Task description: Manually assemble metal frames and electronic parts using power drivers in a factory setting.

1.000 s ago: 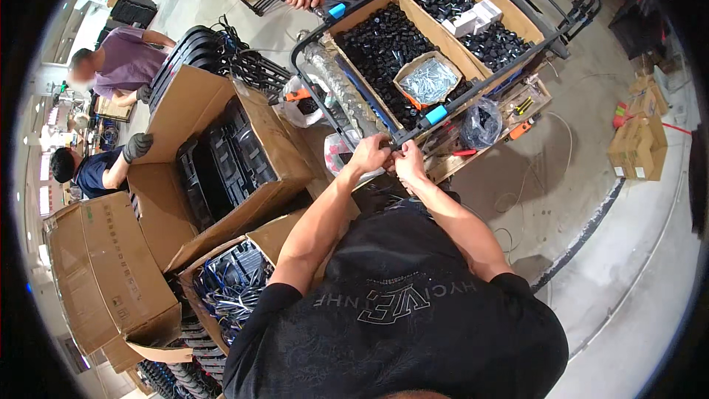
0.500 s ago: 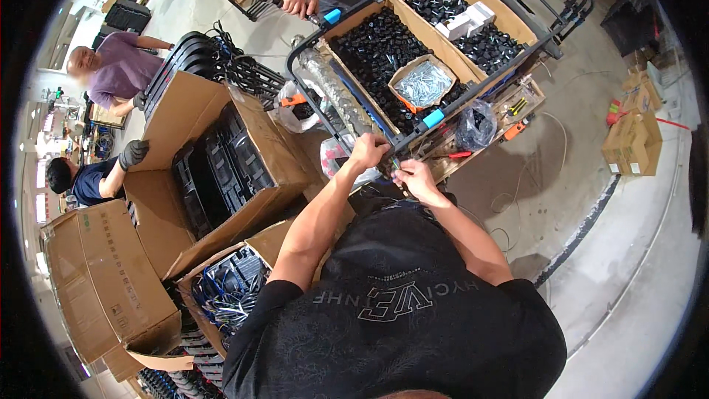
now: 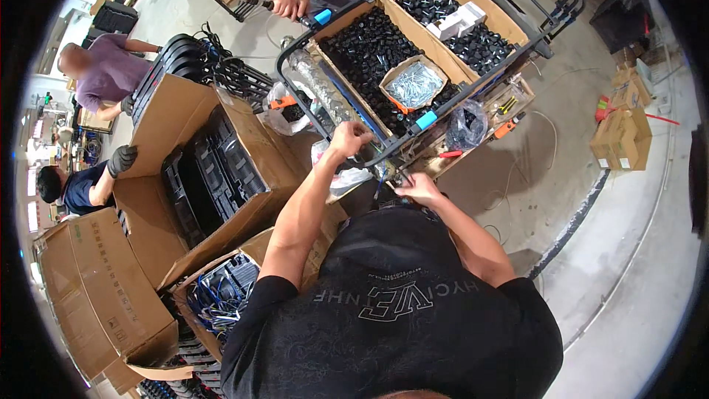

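The left hand (image 3: 351, 139) and right hand (image 3: 419, 188) work beside the black frame (image 3: 399, 142), fingers curled, their hold indiscernible. Steadying the frame probably favours accuracy.

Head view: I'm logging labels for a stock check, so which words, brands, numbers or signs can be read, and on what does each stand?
I don't copy out wording, but printing stands here:
Black shirt: pale lettering, partly legible.
Brown carton at lower left: a line of characters and small symbols, too small to read reliably.
Boxes at right: pale labels, too small to read.
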A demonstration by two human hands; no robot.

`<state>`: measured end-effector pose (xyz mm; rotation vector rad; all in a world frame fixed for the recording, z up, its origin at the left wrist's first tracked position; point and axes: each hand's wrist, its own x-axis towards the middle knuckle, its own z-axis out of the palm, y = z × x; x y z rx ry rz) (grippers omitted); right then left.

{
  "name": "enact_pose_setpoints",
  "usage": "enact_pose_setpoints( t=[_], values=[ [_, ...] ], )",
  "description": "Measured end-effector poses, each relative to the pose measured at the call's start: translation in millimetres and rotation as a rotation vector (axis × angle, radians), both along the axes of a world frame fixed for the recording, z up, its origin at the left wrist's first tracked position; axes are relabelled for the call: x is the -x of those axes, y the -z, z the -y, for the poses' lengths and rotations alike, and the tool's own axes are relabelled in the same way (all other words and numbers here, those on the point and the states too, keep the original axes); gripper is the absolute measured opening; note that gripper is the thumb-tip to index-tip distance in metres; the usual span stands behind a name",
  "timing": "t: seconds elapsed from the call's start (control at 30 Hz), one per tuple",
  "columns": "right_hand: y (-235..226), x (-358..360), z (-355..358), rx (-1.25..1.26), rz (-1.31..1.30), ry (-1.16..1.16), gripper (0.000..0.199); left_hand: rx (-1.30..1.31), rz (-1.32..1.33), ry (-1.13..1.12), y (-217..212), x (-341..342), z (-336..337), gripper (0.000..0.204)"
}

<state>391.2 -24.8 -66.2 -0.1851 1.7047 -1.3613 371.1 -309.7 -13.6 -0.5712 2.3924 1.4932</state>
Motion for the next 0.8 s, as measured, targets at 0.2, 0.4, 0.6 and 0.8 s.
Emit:
enact_pose_setpoints(
  t=[0.2, 0.4, 0.6, 0.8],
  values=[
    [-10.5, -16.7, -25.5, 0.045, 0.09, 0.022, 0.015, 0.096, -0.123, -0.166, 21.3, 7.8, 43.2, 0.024],
    [-13.9, -22.5, -9.6, -0.171, -0.49, -0.125, 0.024, 0.36, -0.214, -0.254, 4.4, 44.8, 78.8, 0.026],
    [-23.6, -30.6, -31.2, -0.081, -0.402, 0.012, 0.027, 0.481, -0.239, -0.175, 23.2, 54.8, 80.4, 0.03],
    [-36.2, -17.3, -30.3, -0.041, -0.357, -0.052, 0.027, 0.248, -0.097, -0.256, 12.8, 60.4, 89.9, 0.03]
  ],
)
